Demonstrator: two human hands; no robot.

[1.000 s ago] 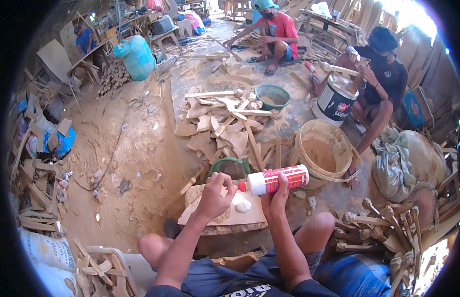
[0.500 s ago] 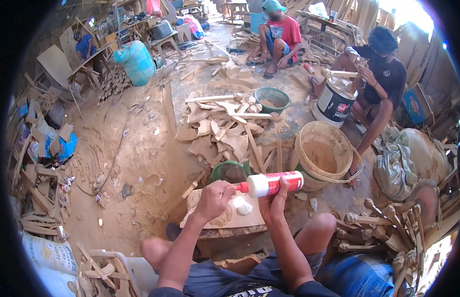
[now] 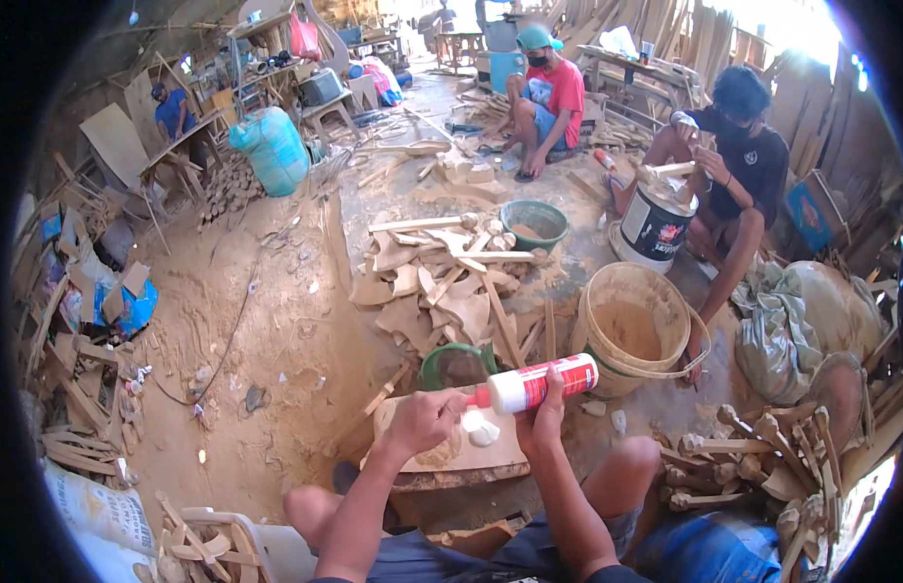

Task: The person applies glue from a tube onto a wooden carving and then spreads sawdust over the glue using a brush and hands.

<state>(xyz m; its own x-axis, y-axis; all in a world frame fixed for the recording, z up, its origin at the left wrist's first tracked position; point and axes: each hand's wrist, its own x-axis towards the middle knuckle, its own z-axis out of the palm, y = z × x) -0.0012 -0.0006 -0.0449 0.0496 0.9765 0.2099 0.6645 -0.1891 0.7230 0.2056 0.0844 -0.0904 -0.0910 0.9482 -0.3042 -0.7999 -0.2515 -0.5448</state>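
Note:
My right hand [image 3: 541, 420] grips the body of a white squeeze bottle [image 3: 511, 392] with a red label, thumb on its upper side. The bottle lies nearly level, its base at the right slightly higher. At its left end, the closed fingers of my left hand [image 3: 420, 422] pinch the red nozzle [image 3: 478, 396], whose tip they hide. Just below sits a white, glue-like puddle [image 3: 483, 431] on a low wooden board [image 3: 500, 458] between my knees. Brown sawdust-like powder [image 3: 440, 453] lies beside the puddle.
Beyond the board stand a green bowl [image 3: 438, 367], a pile of cut wood pieces [image 3: 461, 313] and a large cream bucket [image 3: 587, 325]. Turned wooden legs [image 3: 728, 445] are heaped at right. A co-worker [image 3: 752, 155] sits by a black-and-white pail [image 3: 655, 225]; another [image 3: 558, 97] squats farther back.
The view has shifted a little, so the scene sits slightly lower. The bottle's base has tipped up a bit. Both hands keep their hold on bottle and nozzle.

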